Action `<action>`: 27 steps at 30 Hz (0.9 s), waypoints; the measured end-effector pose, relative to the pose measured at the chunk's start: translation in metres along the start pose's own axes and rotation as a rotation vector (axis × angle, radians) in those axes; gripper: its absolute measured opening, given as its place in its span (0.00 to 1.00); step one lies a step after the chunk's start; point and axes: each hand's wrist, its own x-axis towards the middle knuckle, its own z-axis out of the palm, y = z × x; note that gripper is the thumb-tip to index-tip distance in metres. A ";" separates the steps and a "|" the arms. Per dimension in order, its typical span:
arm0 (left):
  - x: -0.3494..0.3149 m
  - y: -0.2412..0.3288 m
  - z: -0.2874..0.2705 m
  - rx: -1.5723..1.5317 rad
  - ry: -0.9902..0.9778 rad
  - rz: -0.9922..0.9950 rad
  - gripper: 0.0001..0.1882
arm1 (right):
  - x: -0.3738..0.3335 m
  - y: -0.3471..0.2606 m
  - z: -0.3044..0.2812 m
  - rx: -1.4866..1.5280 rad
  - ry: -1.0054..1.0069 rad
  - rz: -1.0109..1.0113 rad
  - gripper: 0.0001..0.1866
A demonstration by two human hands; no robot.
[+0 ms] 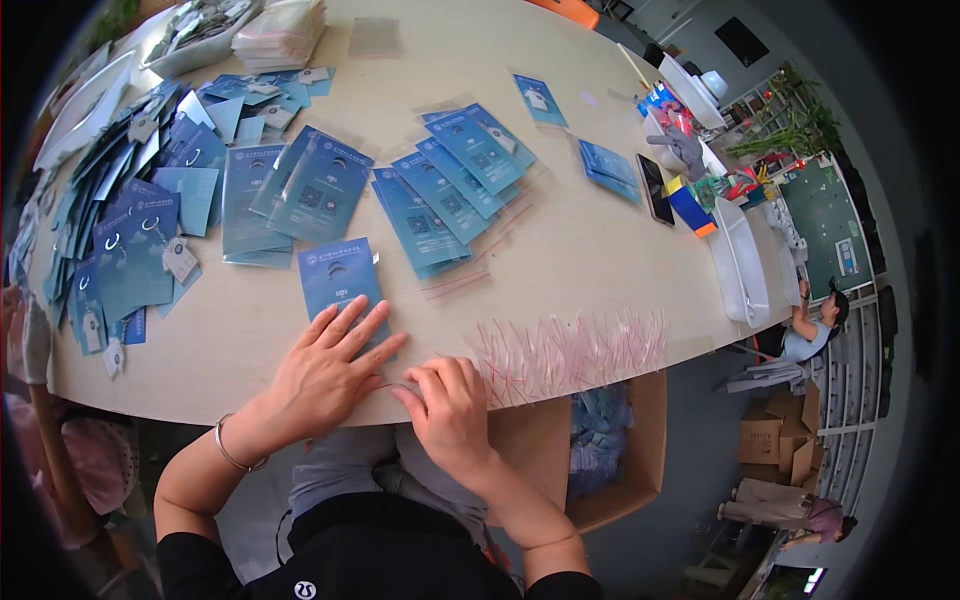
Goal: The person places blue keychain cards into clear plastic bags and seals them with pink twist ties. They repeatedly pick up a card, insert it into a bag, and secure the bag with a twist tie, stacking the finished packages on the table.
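My left hand (338, 365) lies flat with fingers spread over the lower part of a blue card (336, 265) near the table's front edge. My right hand (447, 405) is just to its right, thumb and fingers pinched together. A thin reddish line, like the seal of a clear zip bag (396, 385), runs between the two hands; most of that bag is hidden. Right of my right hand, clear zip bags with red seal lines (570, 350) lie overlapping in a row. Beyond my hands, bagged blue cards (430, 215) are fanned out in several stacks.
At the left, blue cards with keyrings (135, 245) are heaped. A white tray (200, 45) and a stack of clear bags (280, 35) stand behind them. A phone (655, 190) and a white bin (738, 260) are at the right. An open carton (640, 450) stands below the table edge.
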 end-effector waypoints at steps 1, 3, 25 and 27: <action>0.001 0.000 0.000 -0.013 0.001 -0.004 0.30 | 0.000 -0.001 0.003 0.000 -0.020 0.000 0.11; 0.003 0.001 0.001 -0.030 -0.015 -0.018 0.30 | -0.002 0.000 0.004 -0.018 -0.057 0.010 0.09; 0.003 0.009 -0.010 0.009 -0.088 -0.035 0.32 | -0.099 0.285 -0.191 0.003 0.716 1.091 0.11; -0.001 0.008 -0.011 0.018 -0.097 -0.004 0.32 | -0.098 0.279 -0.187 0.047 0.840 0.989 0.14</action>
